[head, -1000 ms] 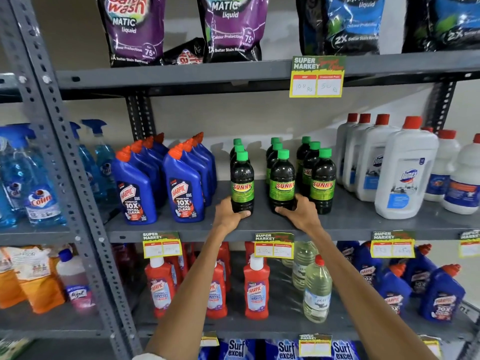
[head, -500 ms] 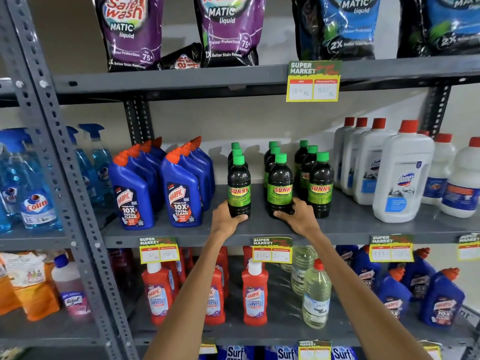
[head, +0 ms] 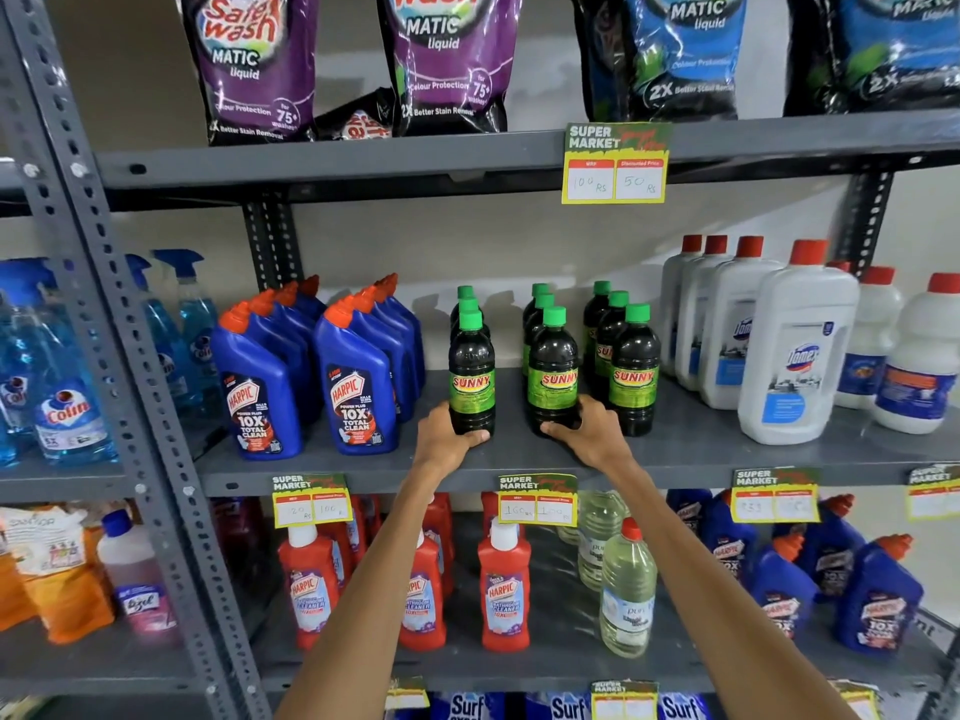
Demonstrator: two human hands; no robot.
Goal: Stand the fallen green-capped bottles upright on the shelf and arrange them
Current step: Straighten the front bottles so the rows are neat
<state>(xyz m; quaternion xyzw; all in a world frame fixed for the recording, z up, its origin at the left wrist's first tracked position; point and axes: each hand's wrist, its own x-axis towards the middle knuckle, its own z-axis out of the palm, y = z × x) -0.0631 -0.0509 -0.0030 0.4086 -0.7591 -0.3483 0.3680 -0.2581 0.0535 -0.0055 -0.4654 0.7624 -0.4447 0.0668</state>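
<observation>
Grey slotted-steel shelving fills the view, and on its middle shelf (head: 701, 449) nine green-capped Sunny bottles stand upright in three files running front to back. The left hand (head: 448, 439) cups the base of the front bottle of the left file (head: 471, 376), fingers curled around its foot with the fingertips (head: 475, 437) showing in front. The right hand (head: 589, 431) wraps the foot of the front bottle of the middle file (head: 553, 379) the same way.

None lies fallen, so what remains looks like spacing and squaring the files. The main risk is a domino: these are tall, narrow bottles gripped low, and a push backward could tip the front one into the two close behind it (the whole file might go). A sideways slide of the middle bottle could knock the right file's front bottle (head: 634, 371), which stands just beside the right hand.

Blue Harpic bottles (head: 358, 387) stand to the left and white Domex bottles (head: 795, 350) to the right, limiting any spreading outward. A price tag (head: 537, 500) hangs below the wrists.
</observation>
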